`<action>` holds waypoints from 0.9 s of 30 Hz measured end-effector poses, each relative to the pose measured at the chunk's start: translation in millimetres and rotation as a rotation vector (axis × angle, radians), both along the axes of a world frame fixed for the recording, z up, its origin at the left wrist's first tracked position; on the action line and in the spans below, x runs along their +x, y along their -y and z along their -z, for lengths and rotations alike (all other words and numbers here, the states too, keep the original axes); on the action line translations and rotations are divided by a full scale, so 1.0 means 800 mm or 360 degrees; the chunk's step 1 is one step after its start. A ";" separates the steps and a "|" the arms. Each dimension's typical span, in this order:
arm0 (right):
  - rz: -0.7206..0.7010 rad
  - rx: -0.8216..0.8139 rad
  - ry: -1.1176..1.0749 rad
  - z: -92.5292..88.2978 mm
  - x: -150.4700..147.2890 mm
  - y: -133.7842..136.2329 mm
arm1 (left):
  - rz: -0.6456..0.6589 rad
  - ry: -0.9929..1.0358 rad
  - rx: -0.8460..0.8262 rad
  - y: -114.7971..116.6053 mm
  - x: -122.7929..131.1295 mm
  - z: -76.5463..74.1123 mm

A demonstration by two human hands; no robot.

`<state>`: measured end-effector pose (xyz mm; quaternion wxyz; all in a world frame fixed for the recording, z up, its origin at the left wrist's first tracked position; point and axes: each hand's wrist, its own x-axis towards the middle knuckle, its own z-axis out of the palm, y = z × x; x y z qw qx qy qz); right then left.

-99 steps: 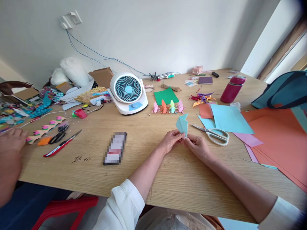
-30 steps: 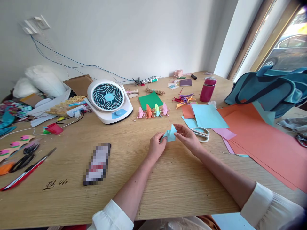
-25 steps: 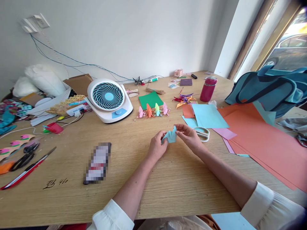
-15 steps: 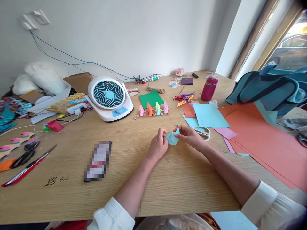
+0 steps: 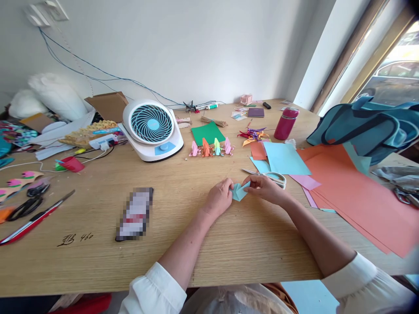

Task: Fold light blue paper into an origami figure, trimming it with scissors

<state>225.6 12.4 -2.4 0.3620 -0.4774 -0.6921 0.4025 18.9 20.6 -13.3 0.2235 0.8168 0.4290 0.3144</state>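
Paper, light blue and folded, is pinched by both hands: left hand at its nine o'clock edge, right hand at two o'clock. Scissors lie at the right hand's one o'clock; four paper figures stand at the paper's eleven.

Hands pinching; forearms angled inward

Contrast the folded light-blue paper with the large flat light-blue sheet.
The folded light-blue paper is creased into flaps; the large flat light-blue sheet looks unfolded. The left hand and right hand hold the folded paper; the sheet lies unheld. The folded paper looks smaller than the sheet. Both are light blue.
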 end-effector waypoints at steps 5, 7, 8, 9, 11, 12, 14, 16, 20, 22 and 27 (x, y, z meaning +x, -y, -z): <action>0.0073 0.0067 0.0274 0.007 0.004 0.022 | -0.0006 -0.0092 0.0014 0.005 0.003 -0.003; 0.0097 0.0108 0.0370 0.009 0.006 0.030 | 0.0015 -0.0123 0.0002 0.007 0.004 -0.003; 0.0105 0.0129 0.0415 0.009 0.006 0.033 | 0.0031 -0.0140 -0.0008 0.008 0.004 -0.004; 0.0110 0.0148 0.0459 0.008 0.006 0.036 | 0.0048 -0.0160 -0.0019 0.009 0.005 -0.004; 0.0105 0.0179 0.0539 0.006 0.006 0.042 | 0.0084 -0.0212 -0.0036 0.013 0.005 -0.006; 0.0100 0.0195 0.0572 0.005 0.006 0.045 | 0.0102 -0.0250 -0.0045 0.015 0.005 -0.007; 0.0066 0.0215 0.0631 0.004 0.006 0.051 | 0.0138 -0.0354 -0.0063 0.019 0.005 -0.010; 0.0029 0.0233 0.0675 0.004 0.006 0.056 | 0.0157 -0.0467 -0.0064 0.023 0.005 -0.013; -0.0044 0.0399 0.0768 0.009 0.005 0.061 | 0.0163 -0.0651 -0.0042 0.030 0.009 -0.017; -0.0068 0.0493 0.0798 0.013 0.005 0.061 | 0.0157 -0.0713 -0.0031 0.032 0.011 -0.018; -0.0055 0.0593 0.0797 0.020 0.008 0.059 | 0.0217 -0.0740 -0.0068 0.034 0.011 -0.018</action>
